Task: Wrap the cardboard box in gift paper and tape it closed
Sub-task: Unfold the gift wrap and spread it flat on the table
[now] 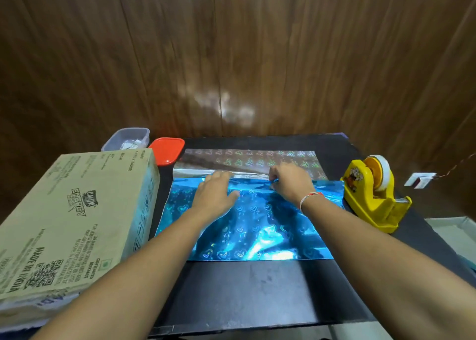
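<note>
Left hand (215,194) flat on gift paper (257,231) | right hand (291,182) seemingly pinching its fold; fingertips hidden

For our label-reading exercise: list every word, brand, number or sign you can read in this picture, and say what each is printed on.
"CAMPA ENERGY": brand logo on the cardboard box.
"MADE IN INDIA": same box, near end.
QR code: same box, beside "MADE IN INDIA"; cannot be scanned.
Small print blocks on the box: too small and blurred to read.
Sticker on the yellow tape dispenser: a picture, no legible words.
Blue gift paper: heart patterns only, no text.
</note>
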